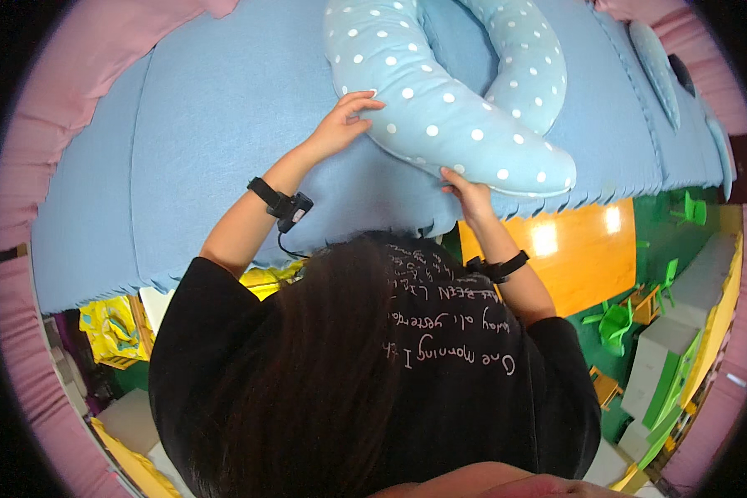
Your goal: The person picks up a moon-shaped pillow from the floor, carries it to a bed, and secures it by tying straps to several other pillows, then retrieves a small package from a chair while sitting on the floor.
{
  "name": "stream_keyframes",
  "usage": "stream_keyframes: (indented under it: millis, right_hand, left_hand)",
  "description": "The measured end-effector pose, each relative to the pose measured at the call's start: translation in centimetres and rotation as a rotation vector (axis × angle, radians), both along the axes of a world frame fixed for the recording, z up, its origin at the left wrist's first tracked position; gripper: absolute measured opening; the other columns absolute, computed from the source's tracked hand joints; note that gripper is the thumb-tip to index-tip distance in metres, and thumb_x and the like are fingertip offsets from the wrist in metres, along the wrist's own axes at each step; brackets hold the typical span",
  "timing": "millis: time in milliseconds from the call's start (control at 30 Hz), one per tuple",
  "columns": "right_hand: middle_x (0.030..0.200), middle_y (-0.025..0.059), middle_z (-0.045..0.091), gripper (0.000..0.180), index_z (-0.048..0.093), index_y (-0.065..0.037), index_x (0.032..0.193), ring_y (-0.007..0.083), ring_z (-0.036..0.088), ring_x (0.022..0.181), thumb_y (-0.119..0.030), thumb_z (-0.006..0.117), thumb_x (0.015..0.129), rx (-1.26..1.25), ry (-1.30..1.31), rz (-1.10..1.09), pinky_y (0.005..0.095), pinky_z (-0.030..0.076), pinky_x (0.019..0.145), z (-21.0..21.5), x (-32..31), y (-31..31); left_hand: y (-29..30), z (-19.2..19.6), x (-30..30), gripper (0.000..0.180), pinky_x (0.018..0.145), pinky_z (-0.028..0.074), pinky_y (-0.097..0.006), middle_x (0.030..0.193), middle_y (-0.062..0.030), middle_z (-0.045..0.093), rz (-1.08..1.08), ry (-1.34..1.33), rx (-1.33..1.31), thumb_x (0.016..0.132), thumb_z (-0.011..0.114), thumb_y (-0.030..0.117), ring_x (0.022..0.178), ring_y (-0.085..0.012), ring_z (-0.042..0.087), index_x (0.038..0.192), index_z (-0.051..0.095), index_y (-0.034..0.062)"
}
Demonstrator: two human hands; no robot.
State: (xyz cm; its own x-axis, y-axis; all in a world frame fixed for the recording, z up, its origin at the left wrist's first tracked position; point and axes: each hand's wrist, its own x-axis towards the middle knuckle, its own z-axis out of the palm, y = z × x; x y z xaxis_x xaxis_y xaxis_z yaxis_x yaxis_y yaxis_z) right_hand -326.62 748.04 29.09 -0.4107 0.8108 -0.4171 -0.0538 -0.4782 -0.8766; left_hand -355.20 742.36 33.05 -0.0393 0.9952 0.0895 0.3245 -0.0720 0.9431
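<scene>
A light blue nursing-style pillow [452,124] with white dots lies curved on a blue bed cover [216,124], its rounded end toward the lower right. My left hand [349,124] rests against the pillow's left edge, fingers stretched out and slightly apart, the tips touching the fabric. At the near edge, my right hand [469,197] grips the pillow, with the thumb at its side and the other fingers partly hidden beneath. Black straps with small devices circle both wrists.
Pink curtains [66,91] hang at both sides. More pillows [656,70] lie at the far right of the cover. Past the cover's near edge, lower down, are an orange table [556,253], green chairs [616,328] and a yellow patterned item [112,330].
</scene>
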Motion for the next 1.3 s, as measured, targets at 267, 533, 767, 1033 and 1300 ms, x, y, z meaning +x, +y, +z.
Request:
stream_keyframes:
  millis: [267,533,767,1033,1300]
  right_hand:
    - [0.114,0.0039,0.05,0.046,0.042,-0.007,0.12,0.0187,0.05,0.099,-0.027,0.06,0.084,0.039,0.374,-0.281,0.0331,0.045,0.08,-3.2,10.2,2.5]
    - [0.119,0.0081,0.048,0.04,0.04,-0.007,0.123,0.0183,0.048,0.103,-0.023,0.052,0.088,0.222,0.218,-0.683,0.0334,0.038,0.087,-0.3,14.5,7.2]
    - [0.096,0.0114,0.063,0.027,0.051,0.0,0.11,0.0135,0.059,0.078,-0.018,0.046,0.091,0.514,0.016,-0.683,0.0257,0.047,0.068,1.8,17.7,8.4]
    - [0.083,0.0088,0.062,0.029,0.059,0.003,0.098,0.0108,0.051,0.063,-0.022,0.046,0.092,0.541,-0.011,-0.517,0.0226,0.041,0.055,2.4,22.9,7.3]
    - [0.072,0.0089,0.061,0.022,0.06,0.007,0.097,0.0151,0.059,0.058,-0.007,0.063,0.08,0.431,0.14,-0.526,0.0253,0.048,0.054,3.2,26.2,6.3]
  left_hand:
    - [-0.9,-1.3,0.4,0.032,0.101,0.028,-0.035,0.132,-0.0059,0.038,0.02,-0.045,-0.047,0.081,0.05,0.005,0.125,-0.0211,0.032,0.11,0.058,0.0124]
    - [-1.6,-1.7,3.3,0.028,0.1,0.028,-0.033,0.126,-0.0075,0.045,0.213,-0.074,-0.014,0.08,0.05,0.003,0.118,-0.0196,0.039,0.106,0.059,0.009]
    - [0.7,1.5,9.6,0.022,0.088,0.039,-0.029,0.103,-0.0063,0.059,0.089,-0.255,-0.028,0.087,0.045,0.006,0.103,-0.0164,0.052,0.106,0.055,0.0023]
    - [5.0,2.9,20.1,0.02,0.076,0.042,-0.025,0.095,-0.006,0.06,-0.266,-0.246,-0.173,0.089,0.043,0.006,0.089,-0.0119,0.055,0.104,0.056,0.0029]
    - [8.8,3.4,28.9,0.019,0.069,0.045,-0.023,0.092,-0.0028,0.06,-0.452,-0.147,-0.199,0.089,0.045,0.009,0.081,-0.0089,0.055,0.103,0.058,0.0055]
